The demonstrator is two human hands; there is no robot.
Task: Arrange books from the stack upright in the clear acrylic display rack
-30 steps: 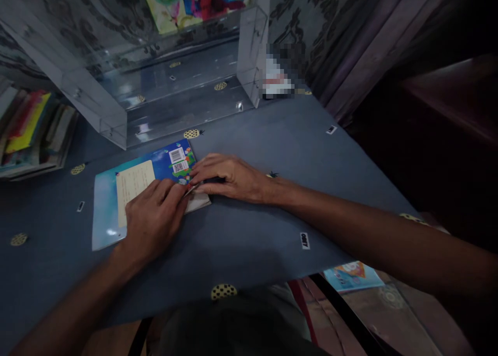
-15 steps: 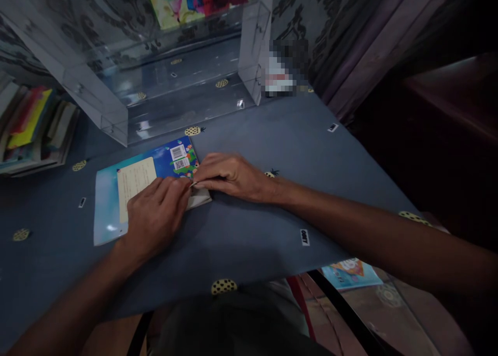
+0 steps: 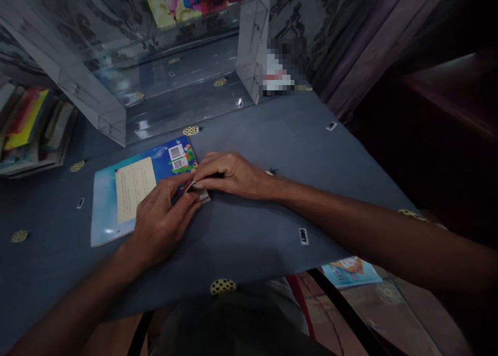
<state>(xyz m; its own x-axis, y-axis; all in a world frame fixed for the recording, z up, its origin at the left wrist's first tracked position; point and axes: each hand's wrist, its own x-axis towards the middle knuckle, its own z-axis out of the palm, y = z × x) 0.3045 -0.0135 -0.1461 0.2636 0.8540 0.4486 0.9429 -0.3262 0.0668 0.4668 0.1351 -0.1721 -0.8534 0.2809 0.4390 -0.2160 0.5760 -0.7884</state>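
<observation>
A book (image 3: 107, 200) with a glossy blue cover lies on the table, its barcode and cream text panel facing up. At its lower right corner my right hand (image 3: 233, 177) pinches the curled edge of the cover between thumb and fingers. My left hand (image 3: 161, 210) rests across the same corner, thumb and forefinger parted around the lifted edge. Pale pages show beneath the raised corner. My hands hide much of the book's right side.
A clear acrylic stand (image 3: 112, 122) rises behind the book. Stacked books (image 3: 35, 133) lie at the left. A patterned grey-blue cloth covers the table (image 3: 249, 242). Below its front edge, another blue booklet (image 3: 352, 273) lies at the right.
My left thumb and forefinger have spread apart, showing more of the curled cover edge. My right hand keeps its pinch in almost the same place.
</observation>
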